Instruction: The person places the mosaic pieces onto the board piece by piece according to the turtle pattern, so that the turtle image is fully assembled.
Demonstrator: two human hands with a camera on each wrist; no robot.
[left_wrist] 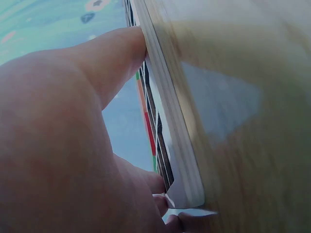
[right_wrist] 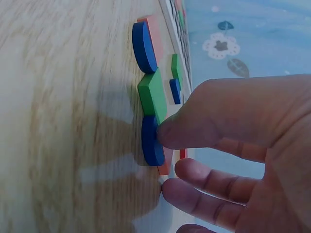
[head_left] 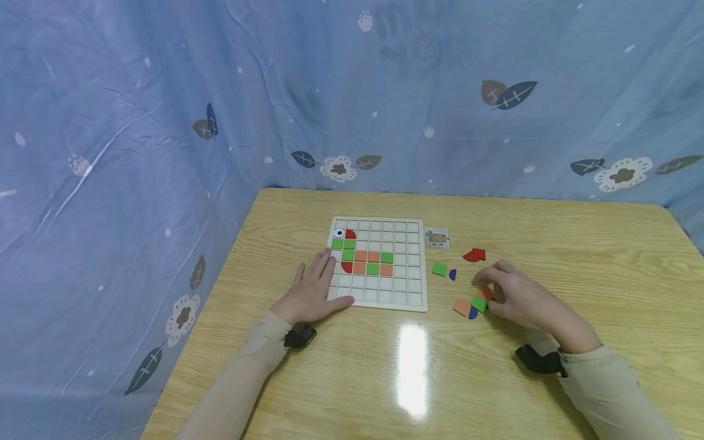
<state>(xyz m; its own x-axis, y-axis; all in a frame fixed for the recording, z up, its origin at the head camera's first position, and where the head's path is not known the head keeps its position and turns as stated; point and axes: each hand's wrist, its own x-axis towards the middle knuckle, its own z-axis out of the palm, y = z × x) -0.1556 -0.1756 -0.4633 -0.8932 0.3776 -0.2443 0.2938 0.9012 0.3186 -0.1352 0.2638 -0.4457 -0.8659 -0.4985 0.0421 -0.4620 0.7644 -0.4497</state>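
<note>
My left hand [head_left: 309, 296] rests at the left front corner of a white grid board [head_left: 387, 296], fingers spread along its edge and thumb on the front edge. Green, orange and red tiles and an eye tile [head_left: 338, 233] fill some squares. My right hand [head_left: 519, 299] is over loose tiles right of the board. Its thumb touches a blue half-circle tile [right_wrist: 149, 141] beside an orange tile [head_left: 485, 293], and its other fingers are bent on the far side. Close by lie a green tile [head_left: 479, 304], another orange tile [head_left: 462, 307] and another blue half-circle [head_left: 473, 313].
A small picture card [head_left: 437, 238] lies against the board's right edge. Red tiles [head_left: 472, 256], a green square [head_left: 439, 269] and a blue half-circle [head_left: 453, 275] lie between board and right hand. A blue patterned curtain [head_left: 429, 110] hangs behind the wooden table [head_left: 341, 379].
</note>
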